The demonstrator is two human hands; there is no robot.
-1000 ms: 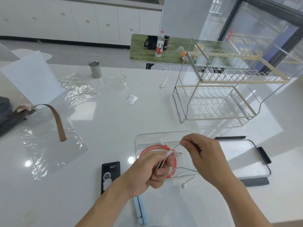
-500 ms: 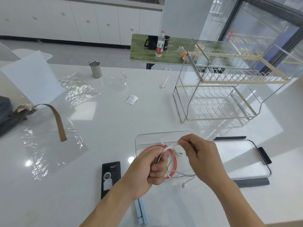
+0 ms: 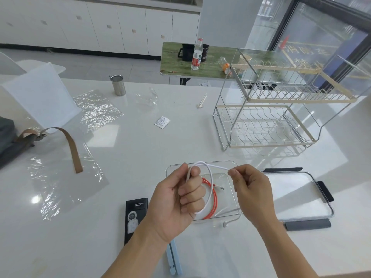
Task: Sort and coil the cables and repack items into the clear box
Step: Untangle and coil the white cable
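Our left hand is curled shut around the gathered turns of the white cable, thumb up and fingers folded over the strands. Our right hand pinches the same cable between thumb and forefinger just to the right, holding a short taut span between the two hands. A second ago the two hands sat close together with only a small tangle of cable between them; now they have drawn apart and risen slightly, and a full open loop hangs from the left fist, down in front of the clear box. We judge that the coiling is advancing, one turn formed and the next being laid.

The free tail runs down behind the right hand, and its plug lies on the table just in front of the box's near wall, so some length remains to wind. Inside the box the orange cable already lies coiled, its connector pointing right.

The lid rests just right of the box, off it. A black device and a pale blue holder lie on the white table near our left forearm, apparently yet to be packed.
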